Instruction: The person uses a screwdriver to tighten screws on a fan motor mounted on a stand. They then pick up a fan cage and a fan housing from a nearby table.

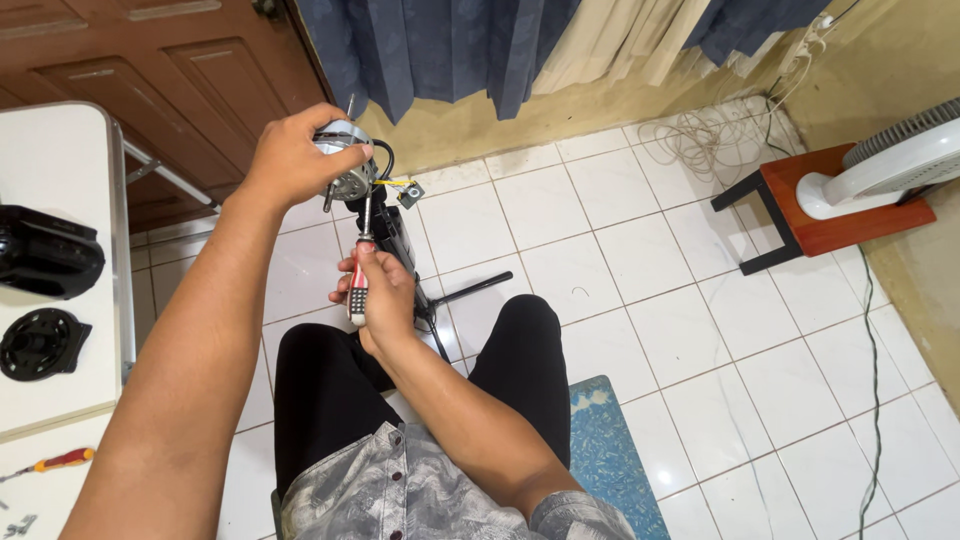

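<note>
While the left hand [292, 158] clasps and half hides the fan motor [345, 165], right hand [378, 298] fingers wrap the screwdriver [360, 270].

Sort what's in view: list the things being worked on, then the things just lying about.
In hand:
left hand on the motor
right hand on the screwdriver
black stand

Lying about:
fan on red stool
cord coil
black parts on white table
small screwdriver
blue mat

Bare metal motor [345, 160]; screwdriver [360, 265] with steel shank and ribbed plastic handle; glossy tiled floor [700, 330]; varnished wooden door [190, 70].
</note>
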